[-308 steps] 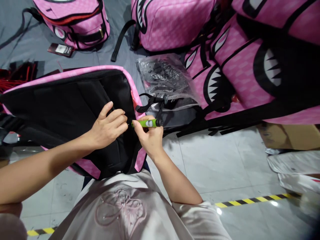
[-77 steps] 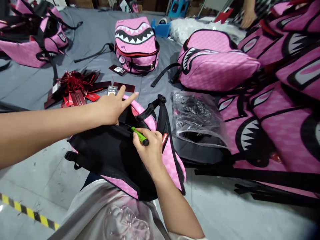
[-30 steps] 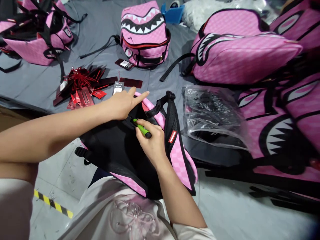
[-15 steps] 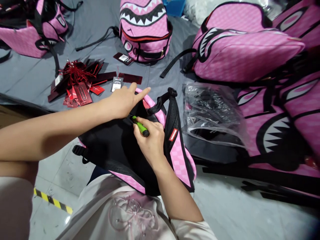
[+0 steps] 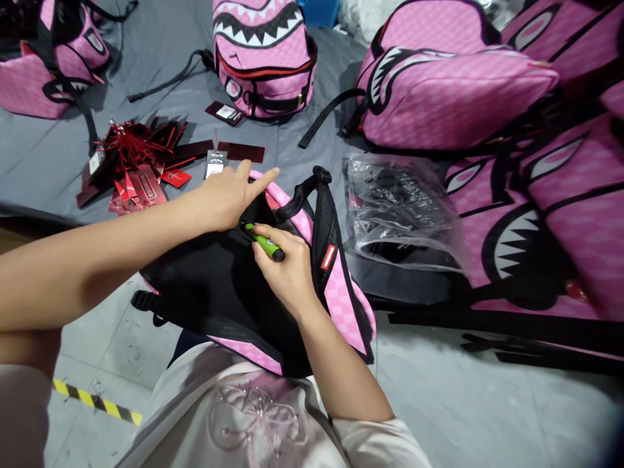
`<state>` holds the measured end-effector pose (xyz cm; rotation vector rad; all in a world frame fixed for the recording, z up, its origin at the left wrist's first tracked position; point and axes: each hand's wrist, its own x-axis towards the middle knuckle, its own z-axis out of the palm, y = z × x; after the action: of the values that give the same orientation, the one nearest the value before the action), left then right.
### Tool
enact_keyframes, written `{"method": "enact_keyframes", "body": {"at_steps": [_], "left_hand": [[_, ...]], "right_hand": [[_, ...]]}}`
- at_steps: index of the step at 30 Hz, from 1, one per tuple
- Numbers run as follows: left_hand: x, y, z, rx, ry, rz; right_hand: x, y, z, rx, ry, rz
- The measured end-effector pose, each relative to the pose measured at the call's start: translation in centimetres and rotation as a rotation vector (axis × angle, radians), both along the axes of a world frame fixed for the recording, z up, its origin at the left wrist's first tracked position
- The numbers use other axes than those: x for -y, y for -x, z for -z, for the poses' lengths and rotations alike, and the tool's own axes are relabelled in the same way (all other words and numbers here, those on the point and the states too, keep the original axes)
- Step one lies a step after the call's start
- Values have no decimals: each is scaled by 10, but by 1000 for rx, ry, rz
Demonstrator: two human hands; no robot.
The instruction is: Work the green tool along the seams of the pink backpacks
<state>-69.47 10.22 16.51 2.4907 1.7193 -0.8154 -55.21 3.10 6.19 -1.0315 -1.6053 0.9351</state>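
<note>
A black and pink backpack (image 5: pixel 219 286) lies tilted across my lap and the table edge, its black side up. My right hand (image 5: pixel 287 263) is closed around a small tool with a green and black handle (image 5: pixel 267 247). The tool's tip points into the black fabric near the bag's upper edge, and its working end is too hidden to make out. Just beyond it, my left hand (image 5: pixel 229 195) grips the bag's upper edge, one finger stretched out along the pink rim. My left thumb is out of sight. A black strap (image 5: pixel 324 227) with a red label runs beside my right hand.
On the grey-covered table (image 5: pixel 166 39) lie a pile of red hang tags (image 5: pixel 131 162) and a clear plastic bag (image 5: pixel 400 214) with dark contents. Pink shark-mouth backpacks (image 5: pixel 263 58) stand at the back, with several more (image 5: pixel 453 97) crowding the right.
The whole view has shifted slightly, so everything sits a little further left. Both hands keep their hold on the backpack and the green-handled tool, with hardly any movement between them.
</note>
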Motion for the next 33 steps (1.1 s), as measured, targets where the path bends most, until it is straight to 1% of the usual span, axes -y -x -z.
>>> {"method": "enact_keyframes", "body": {"at_steps": [2, 6, 9, 12, 16, 18, 22, 25, 28, 30, 31, 32, 33], "left_hand": [[0, 0, 0, -6, -4, 6], [0, -1, -1, -7, -5, 3], [0, 0, -1, -7, -16, 13], [0, 1, 0, -5, -21, 19], [0, 2, 3, 1, -37, 26], [-1, 3, 3, 0, -36, 23], [-1, 4, 3, 4, -43, 29], [0, 5, 1, -6, -46, 57], [0, 9, -1, -16, -59, 83], [-1, 12, -1, -15, -80, 114], [-2, 13, -1, -16, -86, 129], [-3, 14, -1, -12, -89, 146], [-3, 15, -1, -4, -90, 160]], "right_hand": [[-1, -2, 0, -10, -6, -31], [0, -3, -2, 98, -38, 21], [1, -2, -3, 92, -60, 18], [3, -1, -6, 161, -45, 58], [2, -2, -9, 180, -11, 19], [1, -1, -11, 214, -14, 33], [-2, 2, -8, 149, 5, 11], [-2, 11, -7, 120, 35, 48], [-2, 16, -14, 59, 62, 31], [0, 5, -23, -15, 29, 28], [2, -7, -27, -55, -22, 56], [6, -23, -30, -88, -87, 116], [11, -44, -30, -105, -149, 208]]}}
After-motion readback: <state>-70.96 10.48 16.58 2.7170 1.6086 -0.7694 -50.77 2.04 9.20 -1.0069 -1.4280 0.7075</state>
